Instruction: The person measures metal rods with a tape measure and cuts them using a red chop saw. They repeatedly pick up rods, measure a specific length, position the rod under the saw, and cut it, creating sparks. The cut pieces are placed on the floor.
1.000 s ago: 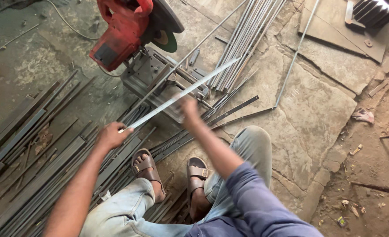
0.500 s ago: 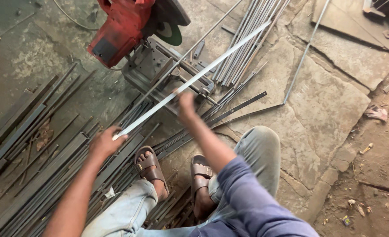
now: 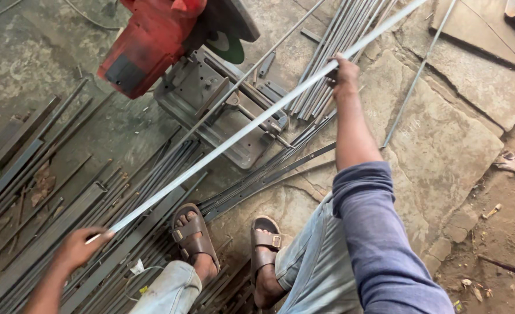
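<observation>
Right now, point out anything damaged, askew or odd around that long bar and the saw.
The stone floor is cracked into uneven slabs. Dark bars lie scattered loose, some under the sandalled feet. The long pale bar, held by the left hand and right hand, runs slantwise above the chop saw.

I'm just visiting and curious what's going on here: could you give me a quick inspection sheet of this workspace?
Surface: cracked stone floor, dusty.
Job's things: long pale metal bar, held above the red chop saw.
Clutter: dark steel strips at left, thin rods beyond the saw, scraps at right.
Hands: left hand grips the bar's near end; right hand grips it further along.
Cables: thin wire near the saw.
Surroundings: person's sandalled feet, jeans.
</observation>
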